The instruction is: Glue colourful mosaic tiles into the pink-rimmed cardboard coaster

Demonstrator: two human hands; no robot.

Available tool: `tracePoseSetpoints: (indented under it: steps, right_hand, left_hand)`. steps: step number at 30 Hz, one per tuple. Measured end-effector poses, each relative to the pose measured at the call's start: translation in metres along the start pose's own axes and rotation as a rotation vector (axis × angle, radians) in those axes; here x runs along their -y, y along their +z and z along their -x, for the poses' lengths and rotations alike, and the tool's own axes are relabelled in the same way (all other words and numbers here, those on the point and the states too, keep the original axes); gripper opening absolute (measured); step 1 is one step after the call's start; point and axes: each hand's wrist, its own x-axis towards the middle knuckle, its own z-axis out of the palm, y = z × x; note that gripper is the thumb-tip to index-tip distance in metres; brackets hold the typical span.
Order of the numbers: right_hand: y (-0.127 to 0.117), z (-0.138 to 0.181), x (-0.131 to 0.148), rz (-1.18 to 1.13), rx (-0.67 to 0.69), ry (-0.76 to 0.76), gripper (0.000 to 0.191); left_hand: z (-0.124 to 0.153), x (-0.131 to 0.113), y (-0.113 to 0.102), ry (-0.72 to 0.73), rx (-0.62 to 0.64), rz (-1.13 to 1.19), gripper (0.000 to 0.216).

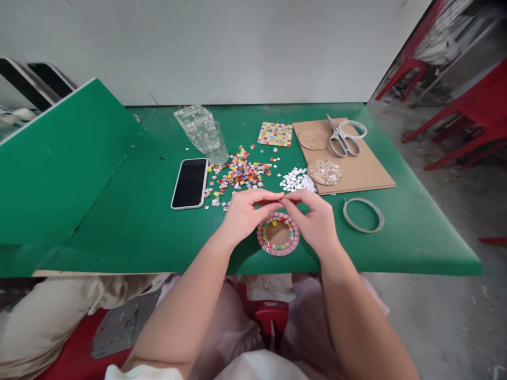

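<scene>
My left hand (250, 212) and my right hand (312, 215) meet fingertip to fingertip above the table. Both are closed in a pinch, and whatever sits between the fingertips is too small to make out. Just below them lies a round cardboard disc (278, 233), with pink tiles around its rim and a ring of mixed-colour tiles inside; its middle is bare brown. Beyond my left hand spreads a pile of coloured mosaic tiles (243, 171). A smaller heap of white tiles (298, 180) lies beyond my right hand.
A phone (189, 183) and a clear cup (217, 145) stand left of the tiles. At right, cardboard (364, 171) carries scissors (343, 141), tape and a tiled disc (325, 172). Another tape roll (363, 215) lies nearer. A green panel (59, 169) rises at left.
</scene>
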Motion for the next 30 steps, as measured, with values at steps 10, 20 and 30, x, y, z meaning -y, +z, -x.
tracePoseSetpoints:
  steps: [10,20,30]
  right_hand:
    - [0.0003,-0.0005,0.0004,0.023,-0.008,-0.019,0.008]
    - [0.0006,-0.0002,0.0004,0.025,-0.016,-0.030,0.009]
    - [0.0004,-0.0008,-0.0001,0.063,-0.038,-0.104,0.008]
  left_hand:
    - [-0.0003,-0.0008,0.0004,-0.004,0.020,0.011,0.022]
    - [0.0003,-0.0014,-0.0002,0.024,0.026,-0.002,0.021]
    - [-0.0008,0.0016,-0.0017,0.157,0.027,-0.073,0.018]
